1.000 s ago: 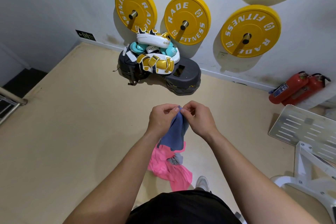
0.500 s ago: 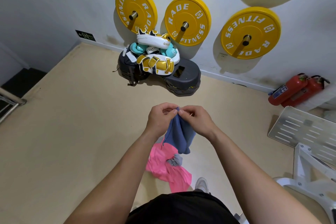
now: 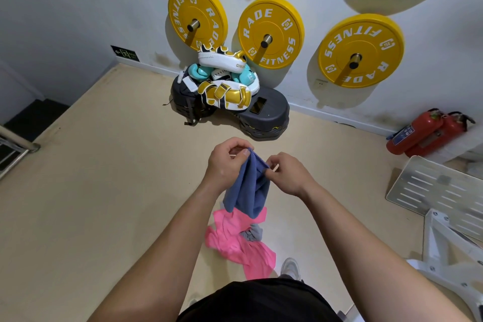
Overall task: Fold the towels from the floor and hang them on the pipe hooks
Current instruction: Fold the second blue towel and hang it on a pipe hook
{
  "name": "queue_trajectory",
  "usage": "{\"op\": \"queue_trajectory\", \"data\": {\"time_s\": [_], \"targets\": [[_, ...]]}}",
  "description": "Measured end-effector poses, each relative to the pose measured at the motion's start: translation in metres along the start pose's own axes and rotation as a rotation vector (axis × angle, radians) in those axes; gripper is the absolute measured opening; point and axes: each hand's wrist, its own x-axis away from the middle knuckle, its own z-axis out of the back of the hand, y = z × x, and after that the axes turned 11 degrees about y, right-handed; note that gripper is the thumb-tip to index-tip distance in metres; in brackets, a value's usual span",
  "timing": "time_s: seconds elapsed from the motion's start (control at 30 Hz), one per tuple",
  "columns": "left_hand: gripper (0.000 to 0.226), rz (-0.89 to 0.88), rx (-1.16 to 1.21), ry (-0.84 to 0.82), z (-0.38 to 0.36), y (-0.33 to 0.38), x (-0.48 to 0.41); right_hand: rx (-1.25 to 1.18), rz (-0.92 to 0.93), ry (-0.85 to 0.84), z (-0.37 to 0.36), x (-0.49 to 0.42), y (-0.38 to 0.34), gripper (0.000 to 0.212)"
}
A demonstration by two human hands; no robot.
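Observation:
A blue towel hangs in the air in front of me, bunched and drooping. My left hand pinches its top edge on the left, and my right hand pinches the same edge on the right, a short gap between them. Below on the beige floor lies a crumpled pink towel with a small grey towel on top of it. No pipe hooks are in sight.
Yellow weight plates hang on wall pegs ahead. Under them sits a dark step platform piled with boxing pads. Red fire extinguishers lie at right, a white metal frame beside them. A stairwell railing is at left.
My hands have drawn slightly apart along the blue towel's top edge, spreading it wider. The towel now hangs a little lower over the pink one.

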Motion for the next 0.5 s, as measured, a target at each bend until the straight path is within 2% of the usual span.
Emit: {"op": "queue_trajectory", "data": {"time_s": [0.23,0.5], "targets": [[0.017,0.029,-0.008,0.08,0.006,-0.003,0.0,0.12,-0.094,-0.006,-0.003,0.001,0.002,0.006],[0.016,0.101,-0.021,0.232,0.013,-0.008,-0.009,0.209,-0.184,0.025,-0.003,0.001,0.013,0.02]]}}
